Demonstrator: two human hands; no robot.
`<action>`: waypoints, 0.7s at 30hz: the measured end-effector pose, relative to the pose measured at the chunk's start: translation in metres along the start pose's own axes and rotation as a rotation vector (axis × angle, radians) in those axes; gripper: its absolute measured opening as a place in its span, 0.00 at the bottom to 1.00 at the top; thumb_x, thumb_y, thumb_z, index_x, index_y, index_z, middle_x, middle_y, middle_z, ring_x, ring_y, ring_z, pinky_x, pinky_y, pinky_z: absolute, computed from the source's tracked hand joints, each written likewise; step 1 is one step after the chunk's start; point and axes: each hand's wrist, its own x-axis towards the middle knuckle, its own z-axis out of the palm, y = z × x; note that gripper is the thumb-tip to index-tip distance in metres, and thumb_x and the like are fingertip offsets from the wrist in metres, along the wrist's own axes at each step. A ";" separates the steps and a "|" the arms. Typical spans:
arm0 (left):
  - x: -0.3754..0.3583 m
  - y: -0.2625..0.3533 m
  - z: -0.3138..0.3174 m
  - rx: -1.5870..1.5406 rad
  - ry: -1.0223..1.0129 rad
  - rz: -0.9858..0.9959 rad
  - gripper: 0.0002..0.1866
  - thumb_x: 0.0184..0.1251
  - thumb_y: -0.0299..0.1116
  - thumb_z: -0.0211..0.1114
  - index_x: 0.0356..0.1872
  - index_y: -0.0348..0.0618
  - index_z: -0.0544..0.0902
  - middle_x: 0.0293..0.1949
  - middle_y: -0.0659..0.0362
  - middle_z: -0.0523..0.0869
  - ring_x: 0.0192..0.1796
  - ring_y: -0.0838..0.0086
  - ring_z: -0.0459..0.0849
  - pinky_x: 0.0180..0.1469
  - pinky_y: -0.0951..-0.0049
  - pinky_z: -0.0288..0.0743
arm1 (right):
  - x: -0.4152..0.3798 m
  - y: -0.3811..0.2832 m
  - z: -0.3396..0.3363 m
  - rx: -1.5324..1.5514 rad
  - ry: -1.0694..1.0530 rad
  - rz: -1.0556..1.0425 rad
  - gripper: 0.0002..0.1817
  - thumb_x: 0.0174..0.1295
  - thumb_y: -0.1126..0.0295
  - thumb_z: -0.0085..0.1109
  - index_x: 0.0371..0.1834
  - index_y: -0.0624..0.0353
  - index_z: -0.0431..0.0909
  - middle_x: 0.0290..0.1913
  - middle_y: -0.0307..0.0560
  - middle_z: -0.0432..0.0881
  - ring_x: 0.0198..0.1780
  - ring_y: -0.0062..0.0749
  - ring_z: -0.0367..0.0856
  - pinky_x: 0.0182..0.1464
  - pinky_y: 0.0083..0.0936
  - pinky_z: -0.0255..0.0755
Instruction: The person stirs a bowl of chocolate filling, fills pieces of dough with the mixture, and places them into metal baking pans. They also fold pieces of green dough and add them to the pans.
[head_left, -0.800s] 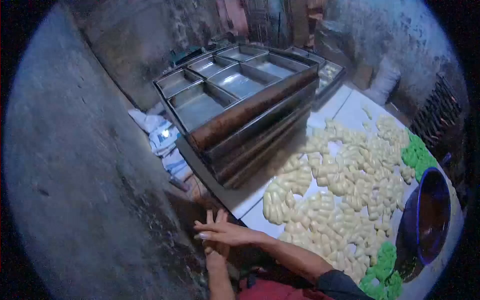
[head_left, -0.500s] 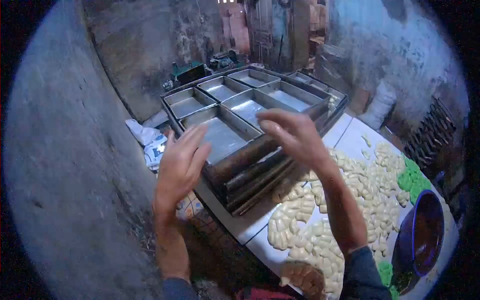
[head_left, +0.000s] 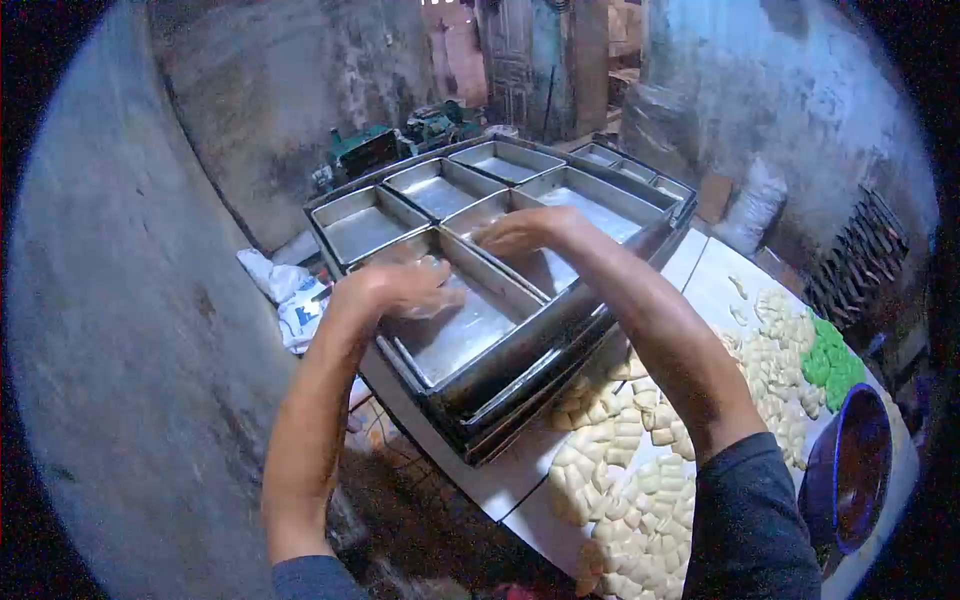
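My left hand (head_left: 412, 288) reaches into the front rectangular metal pan (head_left: 470, 335), its fingers blurred but spread low over the bottom. Into the neighbouring metal pan (head_left: 553, 272) dips my right hand (head_left: 518, 232), fingers stretched out and pointing down to the left, with the tips partly hidden. Neither hand visibly holds anything. Both pans have shiny bare bottoms and belong to a set of joined pans resting on a dark stack of trays at the table's edge.
Pale dough pieces (head_left: 640, 500) cover much of the white tiled table (head_left: 690, 255) on the right. Green dough (head_left: 828, 365) lies beside a dark basin (head_left: 850, 470). A rough wall (head_left: 120, 330) runs along the left; green machines (head_left: 365, 150) stand behind the pans.
Both hands have come down from above the pans into them, the left moving right and the right moving left. The camera view has shifted slightly.
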 end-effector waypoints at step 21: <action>-0.059 0.063 -0.015 0.146 0.073 -0.213 0.36 0.67 0.65 0.52 0.47 0.35 0.82 0.40 0.49 0.88 0.42 0.60 0.86 0.44 0.59 0.76 | -0.051 -0.155 -0.065 -0.401 -0.359 0.568 0.23 0.59 0.51 0.53 0.38 0.62 0.85 0.32 0.48 0.85 0.34 0.38 0.79 0.39 0.37 0.72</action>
